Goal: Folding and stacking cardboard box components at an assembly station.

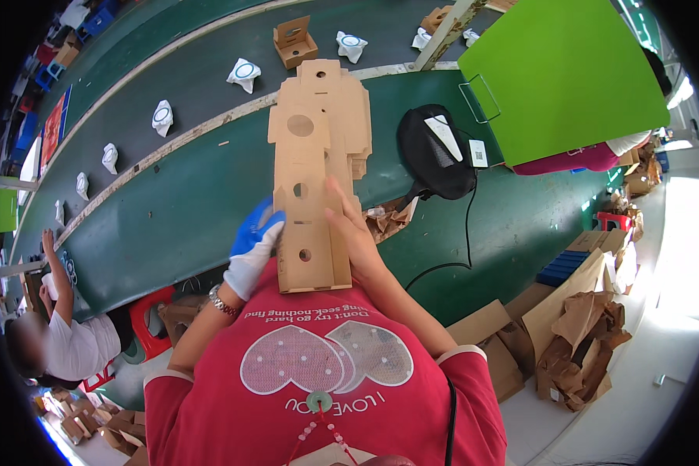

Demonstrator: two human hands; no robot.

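Black corded object (421, 151) right of centre, crumpled paper (568, 334) seemingly in lower-right carton (559, 293), left hand (252, 250) and right hand (353, 233) holding cardboard (303, 159).

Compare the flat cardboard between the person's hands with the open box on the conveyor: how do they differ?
Shape: the flat cardboard is unfolded, while the open box is folded up with its lid raised.
Handling: the flat cardboard lies between the left hand and right hand; no hand touches the open box on the conveyor.
Apparent size: the flat cardboard looks much longer than the open box.
Shared: both are brown cardboard.
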